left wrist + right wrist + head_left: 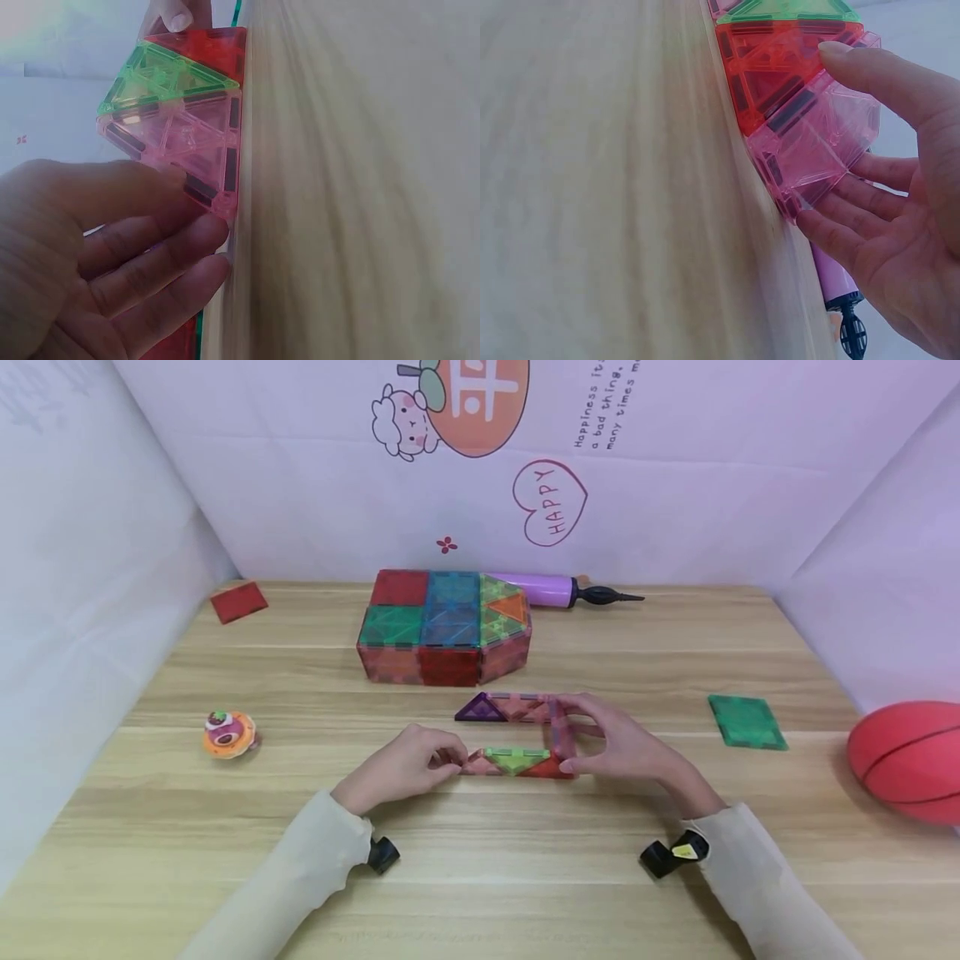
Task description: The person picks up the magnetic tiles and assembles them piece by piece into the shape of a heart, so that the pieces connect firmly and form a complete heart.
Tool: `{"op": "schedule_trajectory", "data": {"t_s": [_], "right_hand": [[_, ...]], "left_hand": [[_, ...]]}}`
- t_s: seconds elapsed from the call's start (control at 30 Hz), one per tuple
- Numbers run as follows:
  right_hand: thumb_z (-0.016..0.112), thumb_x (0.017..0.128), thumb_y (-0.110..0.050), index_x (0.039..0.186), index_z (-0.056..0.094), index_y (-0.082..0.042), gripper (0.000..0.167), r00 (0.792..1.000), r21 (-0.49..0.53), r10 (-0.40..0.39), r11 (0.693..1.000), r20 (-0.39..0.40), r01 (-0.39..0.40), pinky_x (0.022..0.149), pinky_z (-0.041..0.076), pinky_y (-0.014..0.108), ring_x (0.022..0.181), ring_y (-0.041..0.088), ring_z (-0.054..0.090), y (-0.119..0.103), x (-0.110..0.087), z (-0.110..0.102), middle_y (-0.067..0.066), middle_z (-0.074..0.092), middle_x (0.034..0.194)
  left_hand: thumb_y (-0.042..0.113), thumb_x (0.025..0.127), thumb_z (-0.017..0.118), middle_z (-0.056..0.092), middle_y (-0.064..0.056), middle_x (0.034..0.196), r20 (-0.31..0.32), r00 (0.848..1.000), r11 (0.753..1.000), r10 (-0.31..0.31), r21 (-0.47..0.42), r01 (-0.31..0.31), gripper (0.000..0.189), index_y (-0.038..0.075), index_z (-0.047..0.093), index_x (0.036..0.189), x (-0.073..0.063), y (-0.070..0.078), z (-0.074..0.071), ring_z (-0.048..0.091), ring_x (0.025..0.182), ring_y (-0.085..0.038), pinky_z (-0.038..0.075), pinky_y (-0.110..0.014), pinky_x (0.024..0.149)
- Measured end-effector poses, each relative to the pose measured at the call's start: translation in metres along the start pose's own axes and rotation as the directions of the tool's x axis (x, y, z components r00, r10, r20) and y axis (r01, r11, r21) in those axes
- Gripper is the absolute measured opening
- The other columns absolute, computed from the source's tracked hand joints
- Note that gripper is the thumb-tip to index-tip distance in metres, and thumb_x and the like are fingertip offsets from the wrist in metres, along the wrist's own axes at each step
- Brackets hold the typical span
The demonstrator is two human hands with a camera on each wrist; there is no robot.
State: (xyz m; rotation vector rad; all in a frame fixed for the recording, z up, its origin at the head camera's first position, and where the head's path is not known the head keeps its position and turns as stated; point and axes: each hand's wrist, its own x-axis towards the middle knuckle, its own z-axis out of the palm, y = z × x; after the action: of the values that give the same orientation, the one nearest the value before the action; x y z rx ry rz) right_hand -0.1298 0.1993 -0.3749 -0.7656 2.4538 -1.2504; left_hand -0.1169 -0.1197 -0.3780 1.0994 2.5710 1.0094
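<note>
Translucent magnetic tiles stand on edge as a U-shaped wall on the table. Its near side joins a pink triangle tile [189,140], a green triangle tile [516,760] and a red triangle tile [769,71]. A pink end tile [821,135] links this to the far side, which has pink tiles and a purple triangle tile [482,710]. My left hand [405,765] pinches the pink triangle's outer corner between thumb and fingers. Around the right end curls my right hand [618,739], thumb on the red triangle and fingers at the pink end tile.
Behind the wall stands a closed block of coloured tiles [423,627], with a purple balloon pump [543,591] beyond. A red tile [239,602] and a small cake-like toy [228,734] lie left. On the right are a green square tile [747,722] and a red ball [911,760].
</note>
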Motion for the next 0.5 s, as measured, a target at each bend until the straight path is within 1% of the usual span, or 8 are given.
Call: {"op": "schedule_trajectory", "data": {"t_s": [0.3, 0.4, 0.5], "right_hand": [[0.079, 0.078, -0.013, 0.147, 0.031, -0.007, 0.084, 1.000, 0.040, -0.008, 0.999, 0.016, 0.008, 0.105, 0.040, 0.042, 0.135, 0.032, 0.038, -0.0024, -0.0008, -0.0007, 0.014, 0.036, 0.148], [0.079, 0.078, -0.013, 0.147, 0.031, -0.006, 0.084, 1.000, 0.041, -0.015, 0.999, 0.017, 0.014, 0.105, 0.039, 0.043, 0.135, 0.033, 0.038, -0.0027, -0.0012, -0.0011, 0.015, 0.036, 0.148], [0.079, 0.078, -0.015, 0.147, 0.031, -0.007, 0.085, 1.000, 0.024, -0.010, 1.000, 0.017, 0.009, 0.105, 0.039, 0.046, 0.134, 0.035, 0.039, -0.0023, -0.0023, -0.0024, 0.015, 0.036, 0.148]], "left_hand": [[0.005, 0.086, 0.068, 0.070, 0.000, 0.087, 0.013, 1.000, 1.000, 0.006, -0.005, -0.005, 0.009, 0.011, 0.070, 0.092, 0.0023, -0.0012, 0.0027, 0.062, 0.077, -0.004, 0.051, -0.018, 0.071], [0.005, 0.085, 0.068, 0.070, -0.001, 0.087, 0.013, 1.000, 1.000, 0.006, -0.007, -0.006, 0.009, 0.011, 0.070, 0.092, 0.0027, -0.0009, 0.0030, 0.061, 0.077, -0.004, 0.051, -0.018, 0.071], [0.004, 0.085, 0.068, 0.070, -0.001, 0.087, 0.012, 1.000, 1.000, 0.007, -0.005, -0.007, 0.009, 0.011, 0.069, 0.092, 0.0031, -0.0014, 0.0041, 0.061, 0.076, -0.004, 0.051, -0.018, 0.071]]}}
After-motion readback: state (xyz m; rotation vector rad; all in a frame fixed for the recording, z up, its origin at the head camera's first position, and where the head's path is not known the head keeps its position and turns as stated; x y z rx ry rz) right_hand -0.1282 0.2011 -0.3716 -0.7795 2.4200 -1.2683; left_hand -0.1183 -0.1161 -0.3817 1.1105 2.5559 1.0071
